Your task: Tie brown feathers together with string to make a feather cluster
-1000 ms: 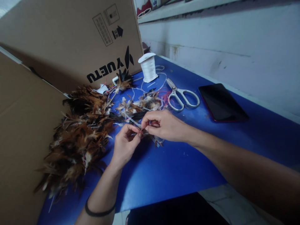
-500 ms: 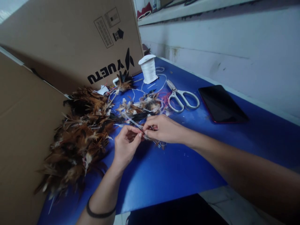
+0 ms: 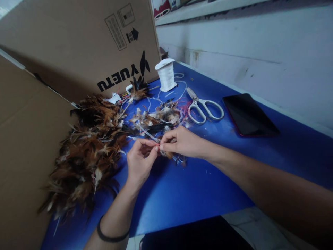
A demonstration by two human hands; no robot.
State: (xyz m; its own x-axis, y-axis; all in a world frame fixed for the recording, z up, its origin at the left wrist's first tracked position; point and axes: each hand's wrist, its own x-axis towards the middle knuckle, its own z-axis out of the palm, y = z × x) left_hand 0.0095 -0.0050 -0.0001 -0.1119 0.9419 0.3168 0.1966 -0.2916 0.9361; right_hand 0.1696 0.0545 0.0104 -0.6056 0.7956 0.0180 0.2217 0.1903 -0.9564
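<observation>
My left hand (image 3: pixel 140 161) and my right hand (image 3: pixel 182 143) meet fingertip to fingertip above the table. Both are closed in a pinch on what looks like a thin reddish strand (image 3: pixel 157 145), mostly hidden by the fingers. Just behind the fingertips a clear, narrow strip (image 3: pixel 148 133) slants across. Small feathers (image 3: pixel 169 155) and bits of clear strip show under my right hand. Beyond the hands lies a row of brown, white and black feather pieces (image 3: pixel 166 114). A big pile of brown feathers (image 3: pixel 88 152) spreads to the left of my left hand.
Metal scissors (image 3: pixel 200 106) lie partly spread beside pink threads (image 3: pixel 186 108). A white spool (image 3: pixel 165 76) of clear cord stands behind them. On the right rests a black tablet or phone (image 3: pixel 249 114). A large cardboard box (image 3: pixel 78 45) walls off the back and left of the blue table (image 3: pixel 192 194).
Both hands stay pinched together at nearly the same place, the right one raised slightly. The view has shifted a little; the things on the table lie as before.
</observation>
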